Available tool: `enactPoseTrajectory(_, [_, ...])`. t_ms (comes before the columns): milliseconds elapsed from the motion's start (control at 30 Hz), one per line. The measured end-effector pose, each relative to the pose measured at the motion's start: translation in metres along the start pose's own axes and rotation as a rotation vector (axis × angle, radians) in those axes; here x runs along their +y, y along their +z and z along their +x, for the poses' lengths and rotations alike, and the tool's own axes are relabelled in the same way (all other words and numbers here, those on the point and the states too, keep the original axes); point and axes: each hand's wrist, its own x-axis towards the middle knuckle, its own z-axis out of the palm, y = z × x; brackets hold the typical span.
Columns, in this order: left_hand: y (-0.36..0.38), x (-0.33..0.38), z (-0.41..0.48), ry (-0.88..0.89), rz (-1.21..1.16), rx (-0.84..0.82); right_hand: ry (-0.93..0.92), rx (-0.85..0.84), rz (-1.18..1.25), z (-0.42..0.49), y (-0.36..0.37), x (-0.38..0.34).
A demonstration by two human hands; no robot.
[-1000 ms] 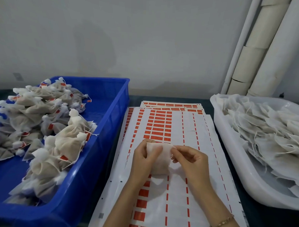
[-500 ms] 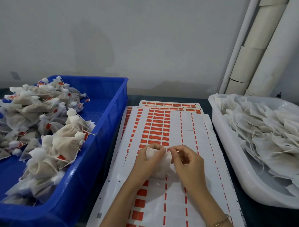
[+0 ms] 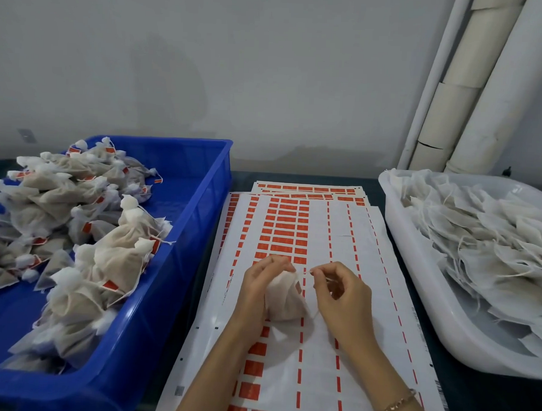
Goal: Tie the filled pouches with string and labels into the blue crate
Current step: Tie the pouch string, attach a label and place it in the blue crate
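A filled white pouch (image 3: 285, 302) stands on the label sheets (image 3: 321, 238) in the middle of the table. My left hand (image 3: 258, 287) grips its gathered neck. My right hand (image 3: 342, 294) is just to the right of the neck and pinches a thin white string (image 3: 305, 272) that runs from it. On the left, the blue crate (image 3: 181, 232) holds several tied pouches (image 3: 76, 228) with small orange labels.
A white tub (image 3: 421, 292) at the right is heaped with flat untied pouches (image 3: 486, 233). Orange labels (image 3: 286, 227) fill part of the sheets. White pipes (image 3: 473, 90) run up the wall at the back right. The wall is close behind.
The flat pouch top has been bunched into a neck under my left hand. My right hand has drawn away to the right, pulling the string out from the neck.
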Motion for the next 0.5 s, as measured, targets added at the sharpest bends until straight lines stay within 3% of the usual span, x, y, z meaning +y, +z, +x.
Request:
enactPoseTrajectory(133, [0.0045, 0.0036, -0.0039, -0.046, -0.147, 0.015, 0.018, 0.03, -0.011, 0.0027, 0.0004, 0.0033])
enactPoseTrajectory(500, [0.0077, 0.0012, -0.0017, -0.007, -0.142, 0.052, 0.071, 0.063, -0.078, 0.0063, 0.0032, 0.0058])
